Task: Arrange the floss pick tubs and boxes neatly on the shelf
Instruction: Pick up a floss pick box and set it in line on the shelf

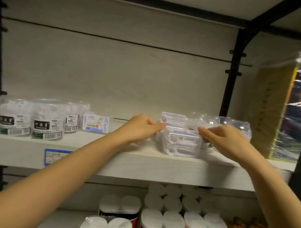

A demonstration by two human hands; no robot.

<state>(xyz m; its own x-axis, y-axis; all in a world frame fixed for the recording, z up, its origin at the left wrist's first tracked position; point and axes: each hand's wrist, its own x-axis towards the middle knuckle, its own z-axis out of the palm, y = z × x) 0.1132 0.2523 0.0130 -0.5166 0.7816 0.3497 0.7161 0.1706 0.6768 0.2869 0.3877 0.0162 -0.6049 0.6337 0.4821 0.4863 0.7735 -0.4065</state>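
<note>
**Two-sided hold on the stack of clear boxes [179, 142]**

The stack sits right of centre on the white shelf [142, 164], long side facing out. The left hand [140, 129] pinches its upper left corner, fingers curled. The right hand [222, 139] pinches its right edge. Just behind and to the right crowd clear tubs [237, 128]. The labelled tubs [47, 122] and a small box [95, 123] stand well apart to the left.

The left hand [141, 127] and right hand [222, 138] are bare. The left forearm [71, 167] and right forearm [266, 184] are slim, smooth and uncovered along their whole visible length. Fingernails are too blurred to make out.
</note>
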